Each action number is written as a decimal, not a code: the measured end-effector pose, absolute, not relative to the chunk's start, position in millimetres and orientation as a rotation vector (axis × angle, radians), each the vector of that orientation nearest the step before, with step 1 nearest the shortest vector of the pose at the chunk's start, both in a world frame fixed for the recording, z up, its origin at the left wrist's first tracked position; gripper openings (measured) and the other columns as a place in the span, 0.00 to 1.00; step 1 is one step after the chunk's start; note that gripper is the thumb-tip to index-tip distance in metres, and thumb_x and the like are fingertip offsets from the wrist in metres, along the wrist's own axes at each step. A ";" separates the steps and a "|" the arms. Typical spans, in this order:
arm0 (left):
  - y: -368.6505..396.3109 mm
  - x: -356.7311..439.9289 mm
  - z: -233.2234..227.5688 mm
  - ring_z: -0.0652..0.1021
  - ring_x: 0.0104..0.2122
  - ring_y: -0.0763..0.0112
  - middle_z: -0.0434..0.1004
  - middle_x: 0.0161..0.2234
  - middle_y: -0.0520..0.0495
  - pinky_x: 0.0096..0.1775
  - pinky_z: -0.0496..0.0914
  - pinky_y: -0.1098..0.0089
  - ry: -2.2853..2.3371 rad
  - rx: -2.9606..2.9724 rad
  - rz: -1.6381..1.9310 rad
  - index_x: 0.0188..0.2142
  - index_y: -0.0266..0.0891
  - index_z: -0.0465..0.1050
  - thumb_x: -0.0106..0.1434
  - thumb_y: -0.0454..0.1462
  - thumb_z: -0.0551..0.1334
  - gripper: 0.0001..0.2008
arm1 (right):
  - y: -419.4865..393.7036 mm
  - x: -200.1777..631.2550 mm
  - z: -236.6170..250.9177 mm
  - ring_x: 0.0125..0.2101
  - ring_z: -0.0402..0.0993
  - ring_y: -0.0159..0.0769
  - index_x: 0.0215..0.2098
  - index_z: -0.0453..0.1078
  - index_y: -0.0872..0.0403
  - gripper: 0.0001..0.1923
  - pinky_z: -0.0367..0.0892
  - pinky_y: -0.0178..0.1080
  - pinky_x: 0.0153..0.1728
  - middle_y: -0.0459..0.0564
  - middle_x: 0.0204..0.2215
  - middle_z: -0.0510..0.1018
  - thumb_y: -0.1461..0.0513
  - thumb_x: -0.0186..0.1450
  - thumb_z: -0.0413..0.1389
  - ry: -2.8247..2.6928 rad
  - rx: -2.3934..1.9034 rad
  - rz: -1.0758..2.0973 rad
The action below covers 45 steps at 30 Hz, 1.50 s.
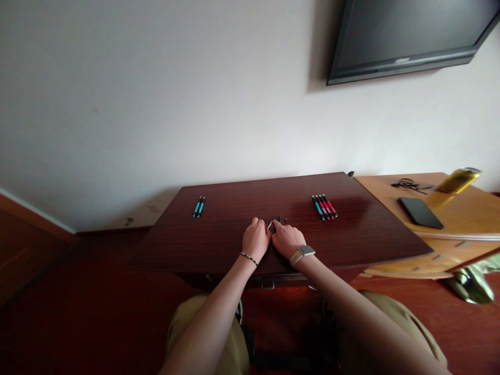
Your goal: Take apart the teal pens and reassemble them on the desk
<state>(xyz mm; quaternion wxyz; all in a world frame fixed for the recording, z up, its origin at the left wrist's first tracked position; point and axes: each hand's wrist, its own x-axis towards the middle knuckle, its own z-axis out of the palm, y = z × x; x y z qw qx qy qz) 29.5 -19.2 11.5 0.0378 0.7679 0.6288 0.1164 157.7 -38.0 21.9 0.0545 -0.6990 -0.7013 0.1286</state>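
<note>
Grip: both hands [272, 237] pinching small dark piece [277, 220] | orientation unclear | table [219, 245]

Both arms reach forward, left hand [255, 238] and right hand [287, 239] curled, fingertips meeting.

We count two blue pens [199, 207] far left, five red and blue pens [324, 207] far right, one phone [421, 212], one can [458, 180].

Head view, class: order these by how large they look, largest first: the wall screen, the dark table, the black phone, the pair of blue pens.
1. dark table
2. wall screen, cut off by the frame
3. black phone
4. pair of blue pens

The screen is farther away, so its true size is unsure.
</note>
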 end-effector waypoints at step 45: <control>-15.5 13.2 4.6 0.80 0.41 0.65 0.75 0.44 0.45 0.41 0.71 0.68 1.978 2.353 0.504 0.39 0.41 0.73 0.73 0.36 0.58 0.05 | -69.9 174.7 17.1 0.42 0.84 0.50 0.72 0.60 0.45 0.29 0.71 0.45 0.43 0.58 0.44 0.85 0.59 0.73 0.47 -2.230 -2.056 0.290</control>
